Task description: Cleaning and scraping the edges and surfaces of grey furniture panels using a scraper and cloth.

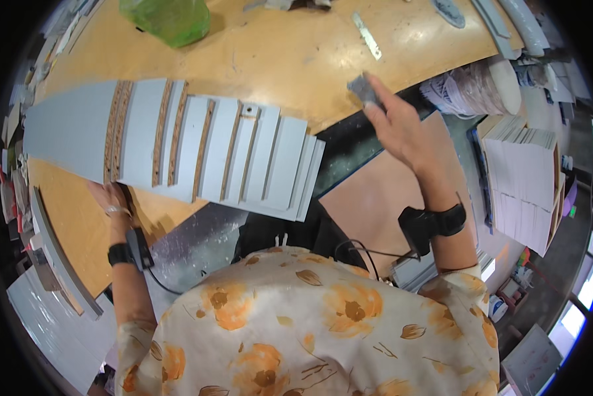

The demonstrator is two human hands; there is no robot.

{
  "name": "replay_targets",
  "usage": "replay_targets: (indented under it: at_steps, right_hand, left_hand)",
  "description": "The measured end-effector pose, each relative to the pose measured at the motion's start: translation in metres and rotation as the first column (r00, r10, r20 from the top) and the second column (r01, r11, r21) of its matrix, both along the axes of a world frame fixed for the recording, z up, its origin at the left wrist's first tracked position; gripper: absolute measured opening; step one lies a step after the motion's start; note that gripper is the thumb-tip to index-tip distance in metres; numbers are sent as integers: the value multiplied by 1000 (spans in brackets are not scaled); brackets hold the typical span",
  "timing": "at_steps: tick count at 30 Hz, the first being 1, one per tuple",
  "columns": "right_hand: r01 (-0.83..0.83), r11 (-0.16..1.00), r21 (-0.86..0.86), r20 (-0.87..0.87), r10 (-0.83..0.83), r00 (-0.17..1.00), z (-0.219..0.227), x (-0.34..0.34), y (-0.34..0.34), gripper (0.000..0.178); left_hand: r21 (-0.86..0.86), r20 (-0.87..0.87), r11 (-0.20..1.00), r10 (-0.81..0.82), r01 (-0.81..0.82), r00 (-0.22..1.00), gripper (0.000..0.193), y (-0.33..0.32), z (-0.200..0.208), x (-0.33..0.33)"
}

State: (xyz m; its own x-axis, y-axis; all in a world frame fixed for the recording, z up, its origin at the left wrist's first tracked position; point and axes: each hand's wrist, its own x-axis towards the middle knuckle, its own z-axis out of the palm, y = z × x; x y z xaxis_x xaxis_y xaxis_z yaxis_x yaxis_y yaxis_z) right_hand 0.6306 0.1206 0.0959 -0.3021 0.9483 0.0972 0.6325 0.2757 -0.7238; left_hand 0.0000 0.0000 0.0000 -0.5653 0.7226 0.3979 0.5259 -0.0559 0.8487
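Note:
Grey boards (141,132) lie overlapped in a stepped row across the left and middle of the table, with brown strips and slots showing on their faces. At their near left edge is my left hand (109,197), touching the edge. Its fingers are mostly hidden under the boards, so their grip does not show. My right hand (398,129) is over the table's edge, apart from the boards. Between its thumb and fingers it pinches a small grey piece (362,89), which looks like a folded sanding sheet.
On the wooden table (290,59) lie a green plastic bag (171,20), a thin metal strip (367,35) and a grey oval piece (449,12). A brown panel (382,191) rests below my right forearm. Stacked white boards (521,178) stand at the right, near a wrapped roll (471,86).

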Motion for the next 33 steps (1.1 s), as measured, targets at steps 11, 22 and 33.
replay_targets:
  at_steps: [11, 22, 33]
  right_hand:
    - [233, 972, 22, 58, -234, 970, 12, 9, 31, 44]
    - [212, 944, 253, 276, -280, 919, -14, 19, 147, 53]
    - [-108, 968, 226, -26, 117, 993, -41, -61, 239, 38]
  left_hand:
    - [-213, -479, 932, 162, -293, 863, 40, 29, 13, 95]
    - [-195, 140, 948, 280, -251, 950, 46, 4, 43, 88]
    - [-32, 79, 997, -61, 63, 995, 65, 95, 253, 164]
